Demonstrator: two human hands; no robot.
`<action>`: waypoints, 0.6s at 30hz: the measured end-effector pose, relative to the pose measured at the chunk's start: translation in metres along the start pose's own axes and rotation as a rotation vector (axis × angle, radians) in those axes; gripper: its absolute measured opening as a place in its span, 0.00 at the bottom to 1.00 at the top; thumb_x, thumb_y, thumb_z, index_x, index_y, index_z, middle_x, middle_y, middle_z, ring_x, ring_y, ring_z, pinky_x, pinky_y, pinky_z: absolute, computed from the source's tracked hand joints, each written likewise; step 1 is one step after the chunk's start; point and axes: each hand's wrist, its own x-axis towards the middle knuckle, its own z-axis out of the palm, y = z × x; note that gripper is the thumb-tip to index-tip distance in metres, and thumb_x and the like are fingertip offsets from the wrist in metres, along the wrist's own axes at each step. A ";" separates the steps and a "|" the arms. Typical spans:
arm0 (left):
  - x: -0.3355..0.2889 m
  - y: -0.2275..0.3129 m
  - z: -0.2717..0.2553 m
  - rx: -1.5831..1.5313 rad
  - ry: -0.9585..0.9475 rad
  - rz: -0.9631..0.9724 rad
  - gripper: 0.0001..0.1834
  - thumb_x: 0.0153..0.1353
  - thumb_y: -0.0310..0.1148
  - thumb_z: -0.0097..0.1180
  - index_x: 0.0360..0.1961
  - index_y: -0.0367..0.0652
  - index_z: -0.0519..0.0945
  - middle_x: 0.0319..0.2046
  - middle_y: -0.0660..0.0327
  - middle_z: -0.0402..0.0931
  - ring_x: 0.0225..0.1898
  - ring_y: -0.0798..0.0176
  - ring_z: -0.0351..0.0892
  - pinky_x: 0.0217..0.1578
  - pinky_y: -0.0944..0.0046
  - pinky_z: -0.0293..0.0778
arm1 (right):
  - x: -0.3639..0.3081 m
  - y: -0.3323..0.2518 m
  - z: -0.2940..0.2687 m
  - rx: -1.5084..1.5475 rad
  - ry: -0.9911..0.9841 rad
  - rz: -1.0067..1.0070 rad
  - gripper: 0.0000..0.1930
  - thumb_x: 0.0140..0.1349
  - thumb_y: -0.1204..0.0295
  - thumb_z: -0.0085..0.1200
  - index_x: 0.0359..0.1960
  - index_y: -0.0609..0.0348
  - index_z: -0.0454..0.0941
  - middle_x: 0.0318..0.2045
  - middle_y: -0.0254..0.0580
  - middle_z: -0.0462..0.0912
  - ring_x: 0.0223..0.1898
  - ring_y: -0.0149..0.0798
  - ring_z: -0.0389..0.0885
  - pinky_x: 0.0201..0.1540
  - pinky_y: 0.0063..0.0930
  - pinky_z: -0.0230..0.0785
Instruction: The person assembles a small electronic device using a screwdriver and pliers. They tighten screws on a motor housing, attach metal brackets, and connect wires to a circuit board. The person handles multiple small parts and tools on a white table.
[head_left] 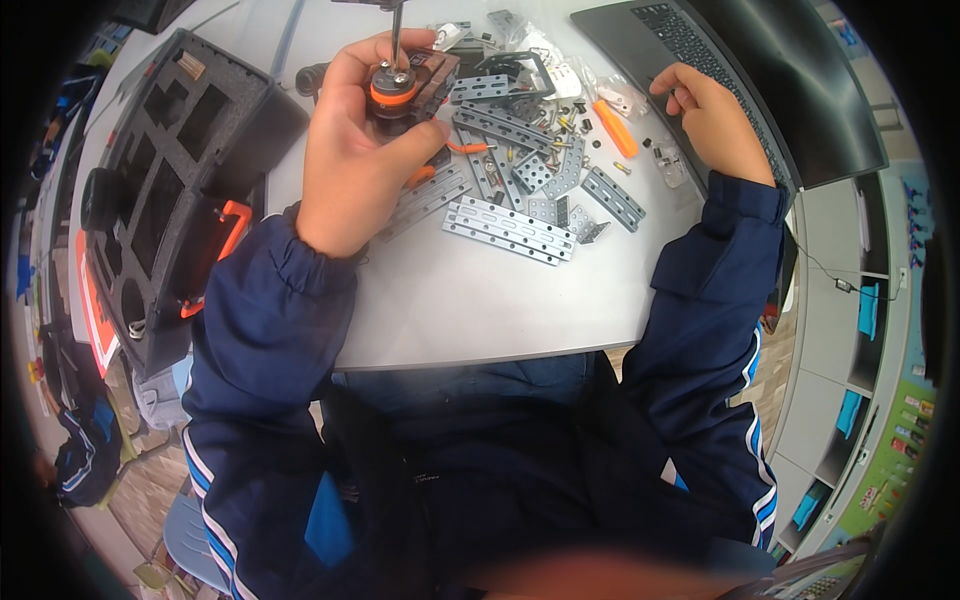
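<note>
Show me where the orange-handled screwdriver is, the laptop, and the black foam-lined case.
orange-handled screwdriver (614, 127), head view, on the middle of its orange handle.
laptop (672, 35), head view, on its keyboard.
black foam-lined case (170, 150), head view, on the foam insert with its cut-outs.

Bright, even light; fisheye bends edges, dark blurred rim.

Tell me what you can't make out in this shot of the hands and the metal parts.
Head view only:
- Left hand wraps the orange-and-black part; its underside is hidden.
- Small screws among the perforated metal strips: too small to count.
- Right hand fingertips on the laptop: contact unclear.
- Laptop: cut by the rim.
</note>
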 end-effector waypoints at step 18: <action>0.000 -0.001 -0.001 0.019 -0.001 -0.006 0.30 0.54 0.09 0.56 0.59 0.34 0.67 0.65 0.51 0.68 0.66 0.59 0.71 0.68 0.60 0.65 | 0.009 -0.002 0.012 -0.025 0.365 -0.078 0.09 0.68 0.68 0.57 0.39 0.62 0.78 0.19 0.36 0.74 0.23 0.31 0.68 0.30 0.28 0.65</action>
